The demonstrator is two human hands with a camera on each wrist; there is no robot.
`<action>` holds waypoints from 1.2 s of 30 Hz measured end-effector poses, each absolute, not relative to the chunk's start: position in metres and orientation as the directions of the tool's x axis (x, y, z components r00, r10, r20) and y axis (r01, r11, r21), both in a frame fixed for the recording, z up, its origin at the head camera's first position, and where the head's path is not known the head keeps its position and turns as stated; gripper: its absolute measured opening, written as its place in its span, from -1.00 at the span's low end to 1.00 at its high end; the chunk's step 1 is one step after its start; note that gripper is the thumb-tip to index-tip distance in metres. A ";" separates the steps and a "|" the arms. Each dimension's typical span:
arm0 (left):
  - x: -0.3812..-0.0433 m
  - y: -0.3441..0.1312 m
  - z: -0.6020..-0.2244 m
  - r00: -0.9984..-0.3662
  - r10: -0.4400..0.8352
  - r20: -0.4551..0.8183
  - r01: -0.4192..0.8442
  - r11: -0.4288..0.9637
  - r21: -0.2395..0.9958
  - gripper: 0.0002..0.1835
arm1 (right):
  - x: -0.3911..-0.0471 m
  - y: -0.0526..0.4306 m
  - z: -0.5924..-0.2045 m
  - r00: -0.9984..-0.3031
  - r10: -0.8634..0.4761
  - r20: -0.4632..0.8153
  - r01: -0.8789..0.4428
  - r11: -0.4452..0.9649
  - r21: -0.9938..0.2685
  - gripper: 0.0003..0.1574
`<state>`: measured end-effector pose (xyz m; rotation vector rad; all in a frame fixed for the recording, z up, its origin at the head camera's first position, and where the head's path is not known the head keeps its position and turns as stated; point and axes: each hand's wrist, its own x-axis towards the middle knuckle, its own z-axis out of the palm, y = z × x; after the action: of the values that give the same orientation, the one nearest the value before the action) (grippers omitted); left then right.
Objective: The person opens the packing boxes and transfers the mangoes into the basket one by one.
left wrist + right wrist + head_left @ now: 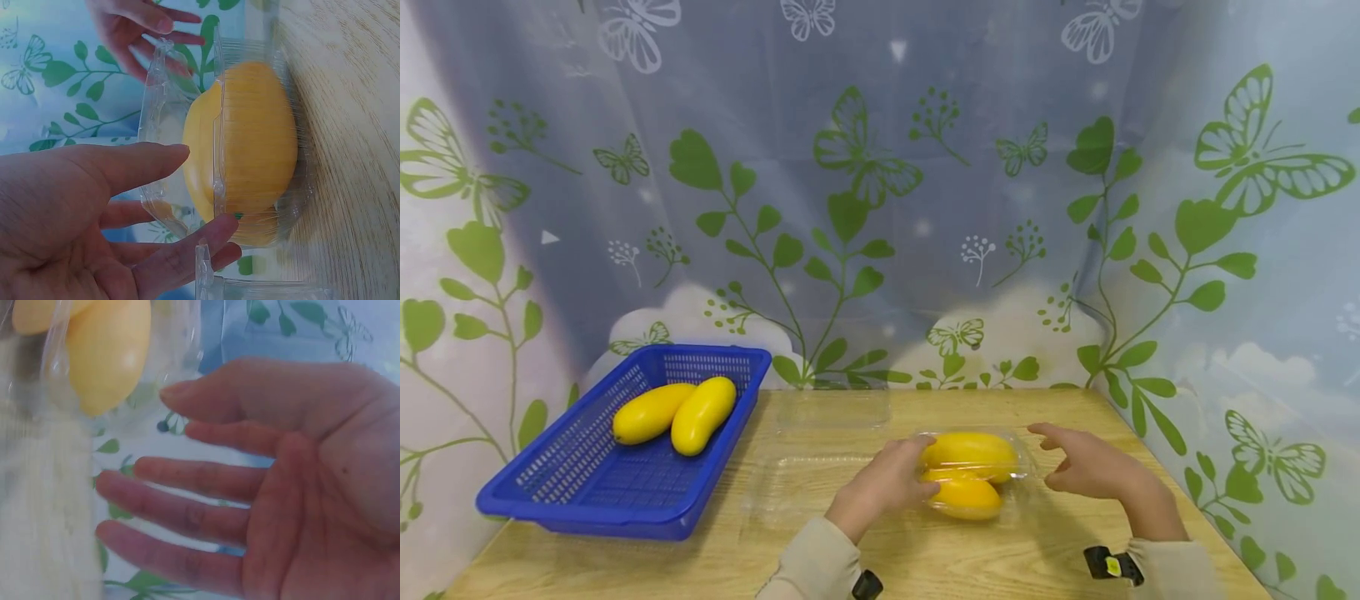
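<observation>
Surface (1037, 560) with blue basket (617, 493), clear box (1022, 467) and two hands
Basket stands left of the box. Left hand (891, 477), thumb and fingers parted, is at the box's left end, contact unclear; right hand (1086, 462), spread, sits just off its right. Two yellow fruits (970, 450) lie inside the box, two in the basket.

A basket (617, 525) stands left of a container (1022, 477) with two fruits (967, 500) inside.

Head view: forward and down across the desk (1000, 558)
Wrist views: close in, both sharing the clear container (218, 125).
</observation>
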<state>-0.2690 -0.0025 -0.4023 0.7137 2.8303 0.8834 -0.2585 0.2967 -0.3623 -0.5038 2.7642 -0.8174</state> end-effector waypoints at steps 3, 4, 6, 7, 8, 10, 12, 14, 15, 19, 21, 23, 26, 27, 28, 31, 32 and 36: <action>-0.268 -0.002 -0.403 -0.886 0.462 0.050 0.408 0.722 0.559 -0.29 | -0.263 0.307 -0.369 -0.922 -0.352 -0.161 -0.191 0.774 -0.603 -0.08; -0.268 -0.002 -0.403 -0.884 0.464 0.054 0.412 0.721 0.557 -0.29 | -0.266 0.309 -0.373 -0.921 -0.344 -0.183 -0.163 0.766 -0.622 -0.09; -0.269 -0.002 -0.404 -0.880 0.470 0.063 0.423 0.718 0.553 -0.29 | -0.271 0.313 -0.382 -0.916 -0.328 -0.231 -0.095 0.737 -0.669 -0.11; -0.268 -0.002 -0.404 -0.879 0.472 0.066 0.426 0.716 0.553 -0.30 | -0.273 0.314 -0.387 -0.912 -0.326 -0.250 -0.067 0.719 -0.692 -0.12; -0.269 -0.002 -0.404 -0.877 0.475 0.072 0.432 0.715 0.550 -0.30 | -0.276 0.316 -0.392 -0.906 -0.330 -0.265 -0.046 0.699 -0.714 -0.12; -0.269 -0.003 -0.405 -0.874 0.480 0.078 0.440 0.712 0.548 -0.31 | -0.280 0.318 -0.402 -0.895 -0.338 -0.292 0.004 0.647 -0.763 -0.10; -0.269 -0.003 -0.405 -0.872 0.483 0.082 0.445 0.709 0.548 -0.32 | -0.283 0.321 -0.410 -0.884 -0.354 -0.306 0.040 0.595 -0.803 -0.07; -0.269 -0.003 -0.405 -0.869 0.487 0.084 0.449 0.707 0.547 -0.32 | -0.285 0.323 -0.416 -0.876 -0.362 -0.318 0.073 0.553 -0.830 -0.02; -0.269 -0.003 -0.406 -0.868 0.489 0.085 0.451 0.706 0.545 -0.32 | -0.286 0.323 -0.417 -0.872 -0.365 -0.325 0.092 0.532 -0.842 0.01; -0.270 -0.003 -0.405 -0.863 0.495 0.095 0.464 0.705 0.536 -0.32 | -0.287 0.324 -0.421 -0.859 -0.387 -0.337 0.122 0.483 -0.867 0.09; -0.270 -0.003 -0.405 -0.863 0.497 0.092 0.464 0.706 0.535 -0.33 | -0.288 0.324 -0.422 -0.851 -0.402 -0.339 0.129 0.464 -0.876 0.13; -0.271 -0.003 -0.403 -0.863 0.498 0.089 0.462 0.706 0.536 -0.33 | -0.289 0.324 -0.423 -0.844 -0.416 -0.337 0.131 0.450 -0.883 0.14; -0.271 -0.004 -0.402 -0.865 0.495 0.079 0.453 0.705 0.546 -0.33 | -0.292 0.323 -0.426 -0.835 -0.437 -0.334 0.145 0.410 -0.900 0.12; -0.271 -0.004 -0.402 -0.867 0.493 0.080 0.451 0.705 0.547 -0.33 | -0.293 0.323 -0.428 -0.831 -0.446 -0.332 0.150 0.395 -0.906 0.09; -0.271 -0.004 -0.402 -0.868 0.490 0.083 0.450 0.705 0.548 -0.33 | -0.294 0.323 -0.429 -0.828 -0.454 -0.328 0.153 0.379 -0.913 0.06; -0.272 -0.005 -0.403 -0.871 0.483 0.089 0.448 0.704 0.551 -0.34 | -0.297 0.320 -0.432 -0.823 -0.473 -0.314 0.159 0.338 -0.928 -0.01; -0.273 -0.005 -0.404 -0.871 0.483 0.091 0.447 0.703 0.553 -0.34 | -0.297 0.320 -0.433 -0.822 -0.479 -0.308 0.157 0.329 -0.931 -0.03; -0.274 -0.004 -0.404 -0.869 0.486 0.091 0.451 0.703 0.550 -0.35 | -0.297 0.318 -0.433 -0.823 -0.489 -0.289 0.148 0.306 -0.940 -0.07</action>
<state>-0.2739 -0.0044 -0.4043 0.7830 2.8422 0.8938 -0.2967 0.3177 -0.4326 -0.3010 2.0419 -1.5540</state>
